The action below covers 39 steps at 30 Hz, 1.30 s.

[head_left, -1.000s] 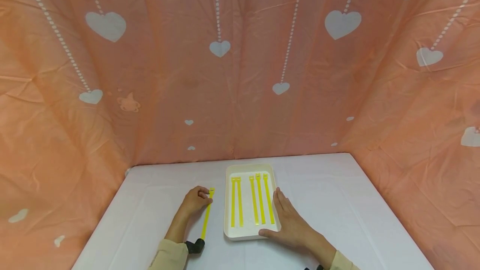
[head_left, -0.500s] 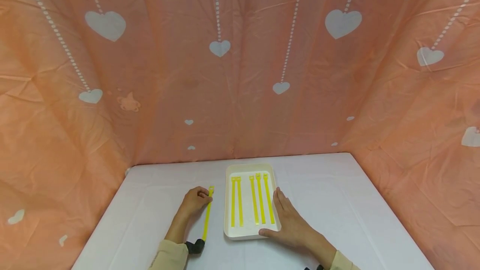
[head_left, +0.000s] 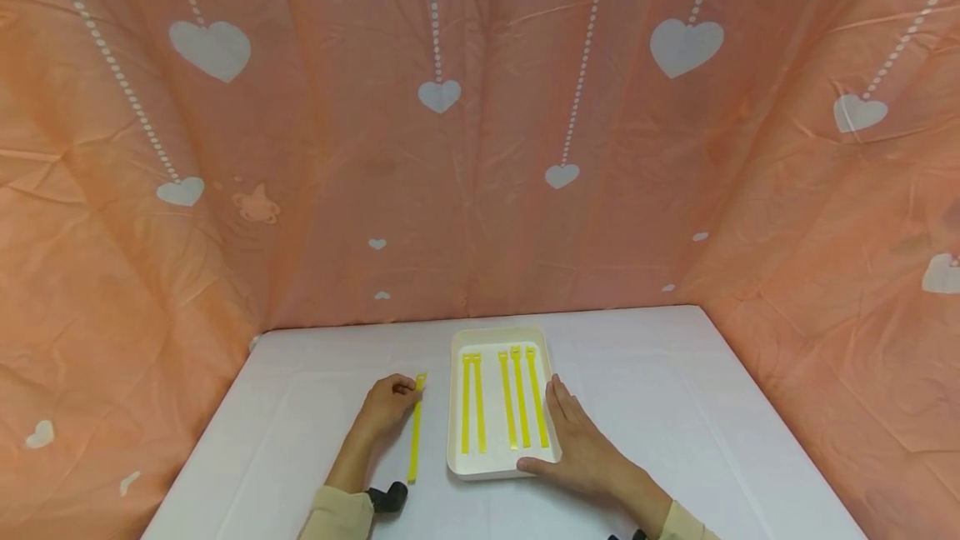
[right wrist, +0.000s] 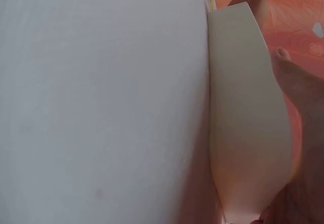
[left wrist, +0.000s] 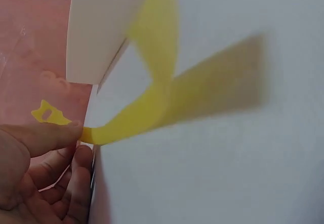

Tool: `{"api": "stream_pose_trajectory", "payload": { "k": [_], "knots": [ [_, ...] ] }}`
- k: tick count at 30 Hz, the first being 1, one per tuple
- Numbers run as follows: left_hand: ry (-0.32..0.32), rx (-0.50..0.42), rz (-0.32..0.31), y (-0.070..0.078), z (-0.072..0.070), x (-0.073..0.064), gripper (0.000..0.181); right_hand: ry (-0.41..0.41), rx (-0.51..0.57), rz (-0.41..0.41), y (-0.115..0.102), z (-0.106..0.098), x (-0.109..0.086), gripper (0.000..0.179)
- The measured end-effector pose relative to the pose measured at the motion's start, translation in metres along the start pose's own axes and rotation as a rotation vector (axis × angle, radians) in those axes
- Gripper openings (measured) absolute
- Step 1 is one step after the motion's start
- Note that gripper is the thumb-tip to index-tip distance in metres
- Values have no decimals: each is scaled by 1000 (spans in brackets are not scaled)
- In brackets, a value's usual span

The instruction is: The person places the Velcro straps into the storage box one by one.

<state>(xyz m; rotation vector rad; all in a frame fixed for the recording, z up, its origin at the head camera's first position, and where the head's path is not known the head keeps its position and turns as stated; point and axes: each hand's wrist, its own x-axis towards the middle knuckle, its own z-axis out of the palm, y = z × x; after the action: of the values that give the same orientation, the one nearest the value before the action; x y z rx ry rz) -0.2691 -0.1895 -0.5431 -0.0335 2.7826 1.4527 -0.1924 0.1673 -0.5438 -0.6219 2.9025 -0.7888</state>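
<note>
My left hand (head_left: pixel 392 402) pinches a yellow cable strap (head_left: pixel 415 440) just below its slotted head, left of the white tray (head_left: pixel 492 423). In the left wrist view the thumb presses the strap (left wrist: pixel 129 117) against the fingers, and its tail bends and blurs close to the camera. Inside the tray lie two straps (head_left: pixel 466 407) side by side on the left and three straps (head_left: pixel 522 407) on the right, slotted heads at the far end. My right hand (head_left: pixel 585 457) rests along the tray's right side, fingers fairly straight, thumb at the near right corner.
A white cloth (head_left: pixel 645 373) covers the table. Orange-pink curtains (head_left: pixel 480 190) with white hearts hang behind and on both sides. In the right wrist view the tray's outer wall (right wrist: pixel 245 97) stands between the white surface and the right thumb.
The strap in my left hand has turned slightly, its near end swinging a little to the right and its head slightly left. The tray and my right hand stay put.
</note>
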Motion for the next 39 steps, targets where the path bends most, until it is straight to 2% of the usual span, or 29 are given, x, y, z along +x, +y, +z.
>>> {"api": "stream_pose_trajectory", "payload": {
  "k": [3, 7, 12, 15, 25, 32, 39],
  "knots": [
    [-6, -29, 9, 1, -3, -1, 14, -1, -2, -1, 0, 0, 0, 132],
    [-20, -111, 18, 3, -8, -3, 12, -1, -4, -3, -1, -1, 0, 132],
    [-41, -186, 2, 9, -13, -7, 12, 3, -7, -8, -1, -1, 0, 132],
    [-51, -201, 1, 15, -16, -10, 13, 3, -6, -9, 0, 0, 1, 131],
    [-20, -256, 71, 31, -25, -15, 18, -5, -3, -3, 0, 0, 2, 132],
    [-18, -270, 55, 42, -31, -17, 20, -12, 2, -3, 0, 0, 1, 133],
    [-14, -298, 69, 56, -37, -18, 23, -5, -3, -4, 0, 0, 0, 133]
  ]
}}
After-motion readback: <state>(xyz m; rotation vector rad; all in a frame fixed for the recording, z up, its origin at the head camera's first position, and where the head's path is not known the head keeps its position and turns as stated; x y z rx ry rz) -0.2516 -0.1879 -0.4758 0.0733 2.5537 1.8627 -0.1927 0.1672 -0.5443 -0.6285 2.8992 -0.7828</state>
